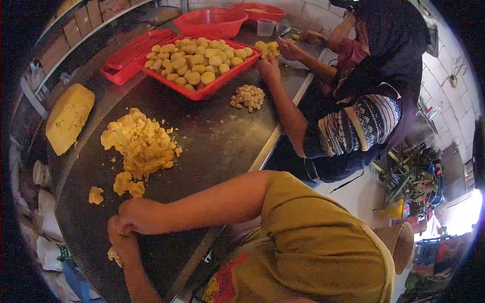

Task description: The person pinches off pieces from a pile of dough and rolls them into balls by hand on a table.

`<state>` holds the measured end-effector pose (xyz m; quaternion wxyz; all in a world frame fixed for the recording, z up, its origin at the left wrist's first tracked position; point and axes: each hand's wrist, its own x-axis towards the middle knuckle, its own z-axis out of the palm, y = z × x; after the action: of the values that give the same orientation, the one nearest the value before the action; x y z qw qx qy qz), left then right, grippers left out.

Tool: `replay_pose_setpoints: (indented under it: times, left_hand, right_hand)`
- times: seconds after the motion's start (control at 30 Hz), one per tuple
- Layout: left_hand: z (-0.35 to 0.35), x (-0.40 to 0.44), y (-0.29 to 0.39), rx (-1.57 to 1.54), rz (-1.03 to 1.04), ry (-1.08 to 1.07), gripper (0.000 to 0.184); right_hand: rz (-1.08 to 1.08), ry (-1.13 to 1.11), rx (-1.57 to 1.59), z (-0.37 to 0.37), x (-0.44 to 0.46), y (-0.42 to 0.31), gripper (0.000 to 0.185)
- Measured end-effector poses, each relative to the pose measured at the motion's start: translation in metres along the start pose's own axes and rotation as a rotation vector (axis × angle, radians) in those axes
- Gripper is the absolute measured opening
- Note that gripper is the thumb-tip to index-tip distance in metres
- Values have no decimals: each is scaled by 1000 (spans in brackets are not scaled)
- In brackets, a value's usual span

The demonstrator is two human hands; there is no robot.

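My right hand (141,216) is closed, its fingertips pressed against my left hand (121,236) over the dark table (202,146). My left hand is closed too. Whatever lies between the fingers is hidden. A small yellow dough piece (114,256) shows at the outer edge of my left hand; whether it is held or lies on the table is unclear. Small dough lumps (123,183) lie just beyond my hands, beside a large crumbly heap of yellow dough (141,144). A smooth dough block (69,118) rests at the far edge.
A red tray (202,95) is piled with dough balls (194,60). Beside it are a red lid or tray (124,65), red bowls (211,22), a clear cup (265,27) and a pile of small pale pieces (247,98). People work alongside, one holding yellow dough (268,49).
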<state>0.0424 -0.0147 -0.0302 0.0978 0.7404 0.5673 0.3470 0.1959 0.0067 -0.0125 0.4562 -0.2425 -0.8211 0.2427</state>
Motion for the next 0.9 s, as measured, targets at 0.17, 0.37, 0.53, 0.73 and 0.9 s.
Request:
replay_pose_setpoints:
  times: [0.17, 0.37, 0.53, 0.73, 0.9]
  left_hand:
    - [11, 4, -10, -138, 54, -13, 18]
    - [20, 5, -25, -42, 128, -6, 15]
    - [13, 5, 14, -60, 19, -5, 16]
    - [15, 11, 5, -200, -13, -34, 18]
    - [17, 10, -13, 7, 28, -46, 19]
  right_hand:
    - [-17, 18, -333, -10, 0, -10, 5]
    - [75, -130, -289, -6, 2, 1, 6]
    - [60, -164, -456, -8, 3, 2, 8]
    - [281, -15, 98, -10, 4, 10, 13]
    - [-109, 137, -286, -8, 2, 12, 23]
